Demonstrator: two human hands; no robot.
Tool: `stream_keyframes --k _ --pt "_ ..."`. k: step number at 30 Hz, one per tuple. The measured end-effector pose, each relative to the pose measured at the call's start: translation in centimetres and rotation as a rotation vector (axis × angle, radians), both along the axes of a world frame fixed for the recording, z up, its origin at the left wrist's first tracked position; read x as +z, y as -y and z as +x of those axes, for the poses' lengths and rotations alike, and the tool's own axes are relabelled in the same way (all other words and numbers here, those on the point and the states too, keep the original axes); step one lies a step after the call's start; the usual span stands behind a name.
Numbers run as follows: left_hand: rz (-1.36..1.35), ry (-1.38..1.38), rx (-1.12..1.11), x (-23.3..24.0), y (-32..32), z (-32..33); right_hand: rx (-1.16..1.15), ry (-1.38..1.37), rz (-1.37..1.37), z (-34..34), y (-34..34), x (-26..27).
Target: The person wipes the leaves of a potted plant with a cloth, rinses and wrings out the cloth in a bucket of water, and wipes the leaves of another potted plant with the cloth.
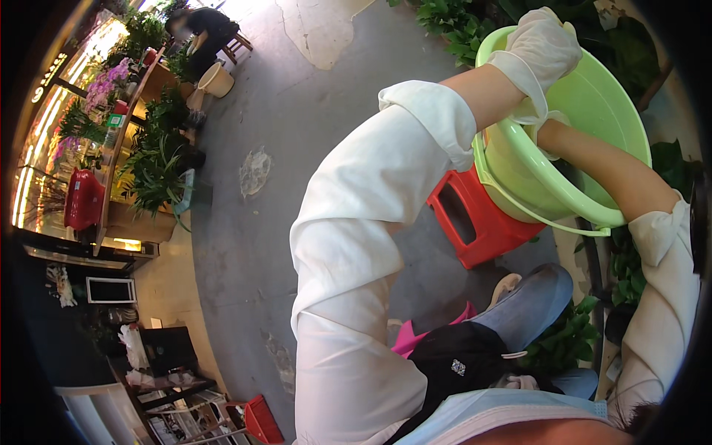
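A light green plastic bucket [617, 122] rests tilted on a red plastic stool [473, 222], its handle hanging down the near side. My left hand [548, 50], in a whitish glove, is curled over the bucket's opening near the upper rim. Its fingertips are turned away, so I cannot see whether it holds something. My right forearm reaches into the bucket from the right. Of my right hand [553, 125] only the glove's cuff area shows; the left glove's cuff and the rim hide the rest. White sleeves are rolled up on both arms.
Leafy green plants [456, 28] stand behind and beside the bucket. Across the grey floor [311, 122], a shelf carries potted plants and purple flowers [108, 83]. A person [208, 33] sits bent over near a cream bucket [217, 80]. A red dustpan [262, 420] lies lower left.
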State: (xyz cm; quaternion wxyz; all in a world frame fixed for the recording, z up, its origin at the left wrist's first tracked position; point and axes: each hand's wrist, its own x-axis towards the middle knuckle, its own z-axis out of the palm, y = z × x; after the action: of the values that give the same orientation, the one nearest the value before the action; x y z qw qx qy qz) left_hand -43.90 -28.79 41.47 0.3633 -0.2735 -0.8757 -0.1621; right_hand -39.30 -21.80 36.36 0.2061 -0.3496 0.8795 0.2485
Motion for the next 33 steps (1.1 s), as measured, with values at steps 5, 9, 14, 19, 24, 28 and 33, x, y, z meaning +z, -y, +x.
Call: stream_keyframes --k 5,9,14,19,24,28,33 --pt "-0.023 -0.111 0.065 -1.0 0.4 -2.4 -0.15 -0.102 -0.211 -0.8 0.6 4.9" --pt "0.57 0.188 -0.216 1.8 1.0 1.6 -0.189 -0.147 -0.218 0.5 0.0 5.8" --pt "0.18 -0.031 0.027 -1.2 1.5 -1.1 -0.181 0.015 -0.099 -2.2 -0.5 -3.1" --pt "0.091 -0.051 0.048 -2.0 2.5 -1.3 -0.259 -0.1 -0.382 -8.3 -1.7 -6.1" --pt "-0.031 -0.081 0.042 0.7 0.6 0.2 0.106 -0.753 -0.626 -5.8 -6.7 -5.2" --pt "-0.083 -0.1 0.028 0.7 0.6 0.6 -0.203 -0.121 -0.059 -1.8 -2.3 -0.8" --pt "-0.268 -0.16 0.002 1.6 1.6 1.4 -0.343 -0.045 -0.053 -3.5 -2.4 -2.5"
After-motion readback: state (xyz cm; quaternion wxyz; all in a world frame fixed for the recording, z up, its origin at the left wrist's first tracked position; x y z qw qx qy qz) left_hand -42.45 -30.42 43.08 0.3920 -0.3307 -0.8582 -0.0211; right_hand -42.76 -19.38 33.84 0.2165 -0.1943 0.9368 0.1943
